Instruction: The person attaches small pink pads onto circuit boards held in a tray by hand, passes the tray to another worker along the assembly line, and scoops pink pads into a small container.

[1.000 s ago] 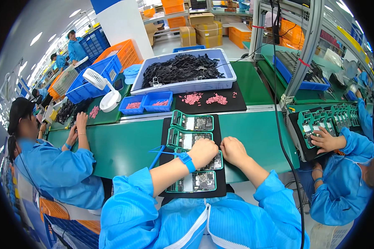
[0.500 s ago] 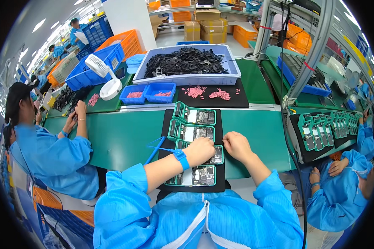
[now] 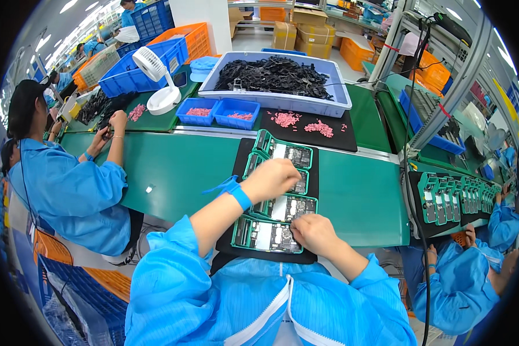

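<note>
A column of several green holders lies on a black mat in front of me, each carrying a dark circuit board with a pale panel beside it. My left hand, with a blue strap on the wrist, hovers over the second holder from the far end, fingers curled together. My right hand pinches at the right edge of the nearest circuit board. Whatever either hand's fingertips may hold is hidden. The farthest circuit board and the third circuit board lie flat in their holders.
Beyond the mat stand two small blue trays of pink pieces and a large bin of black parts. Loose pink pieces lie on another black mat. A white fan stands left. A co-worker sits left; a black cable hangs right.
My left hand has lifted from the third holder and moved away from me. My right hand has come from the bare tabletop to the nearest board. A white scrap now shows on the left tabletop.
</note>
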Demonstrator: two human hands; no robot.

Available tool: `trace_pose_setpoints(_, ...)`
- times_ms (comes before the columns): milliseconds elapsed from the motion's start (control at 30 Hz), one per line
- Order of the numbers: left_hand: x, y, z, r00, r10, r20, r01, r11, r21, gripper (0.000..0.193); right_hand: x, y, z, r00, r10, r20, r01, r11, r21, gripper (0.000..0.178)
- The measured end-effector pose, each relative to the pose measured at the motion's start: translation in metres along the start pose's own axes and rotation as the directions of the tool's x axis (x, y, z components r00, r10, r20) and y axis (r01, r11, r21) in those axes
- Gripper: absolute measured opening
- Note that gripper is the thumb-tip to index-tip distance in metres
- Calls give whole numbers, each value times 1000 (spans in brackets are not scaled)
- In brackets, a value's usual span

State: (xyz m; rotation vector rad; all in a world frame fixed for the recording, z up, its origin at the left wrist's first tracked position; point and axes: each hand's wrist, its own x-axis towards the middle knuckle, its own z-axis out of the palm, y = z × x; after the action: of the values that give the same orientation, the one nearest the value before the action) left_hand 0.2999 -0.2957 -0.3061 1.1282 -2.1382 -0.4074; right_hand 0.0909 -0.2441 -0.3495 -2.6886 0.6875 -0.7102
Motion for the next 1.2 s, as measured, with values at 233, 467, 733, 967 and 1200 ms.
trace_pose_setpoints(233, -21, -45, -35, 892, -259, -371, 285, 958, 16, 10, 11, -7, -4, 986, -103, 130, 131, 965, -228, 6)
trace_pose_setpoints(467, -73, -118, -22, 773, -420, -476, 481, 877, 8, 14, -1, -7, -8, 973, -148, 178, 187, 956, -227, 10)
trace_pose_setpoints(733, -76, -126, -14, 731, -466, -498, 483, 869, -105, 10, 14, -7, -35, 943, -19, 332, 36, 998, -44, 15)
trace_pose_setpoints(967, -81, -127, -15, 728, -474, -496, 494, 864, -101, 11, 81, -68, -152, 995, -1, 100, -95, -346, 933, 47)
trace_pose_setpoints(1200, -73, -125, -12, 750, -428, -504, 443, 891, -98, 10, 118, -107, -210, 785, -616, -61, -348, -521, 779, 24)
